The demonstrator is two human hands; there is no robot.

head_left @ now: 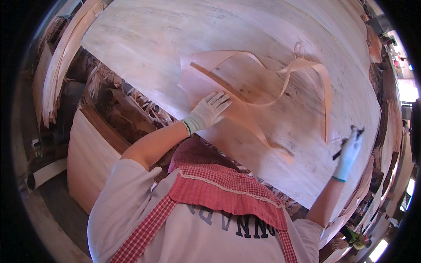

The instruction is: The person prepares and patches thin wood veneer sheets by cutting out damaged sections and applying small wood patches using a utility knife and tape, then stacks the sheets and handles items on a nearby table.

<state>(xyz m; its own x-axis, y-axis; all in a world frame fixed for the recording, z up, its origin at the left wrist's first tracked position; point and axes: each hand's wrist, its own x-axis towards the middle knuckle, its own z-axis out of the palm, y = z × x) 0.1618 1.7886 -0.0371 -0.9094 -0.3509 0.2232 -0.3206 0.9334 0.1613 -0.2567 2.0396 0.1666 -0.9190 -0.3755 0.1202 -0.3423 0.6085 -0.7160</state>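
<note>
My left hand (208, 111), in a white knit glove with a green cuff, lies flat with fingers stretched on a piece of thin wood veneer (195, 83). Its fingertips touch a narrow brown wood strip (210, 78) that lies slantwise on the veneer. Long curling veneer ribbons (287, 83) loop away to the right across the table. Far to the right, my gloved right hand (350, 149) is raised near the table's right edge, closed around a small dark hand tool (337, 155). Motion blurs it, and its kind cannot be made out.
The pale wooden table (149, 48) fills the middle, its surface stained. Stacked veneer sheets (92, 151) stand at the left, beside a heap of torn veneer scraps (118, 105). More upright sheets (388, 118) line the right side. A pale tube (46, 173) lies at lower left.
</note>
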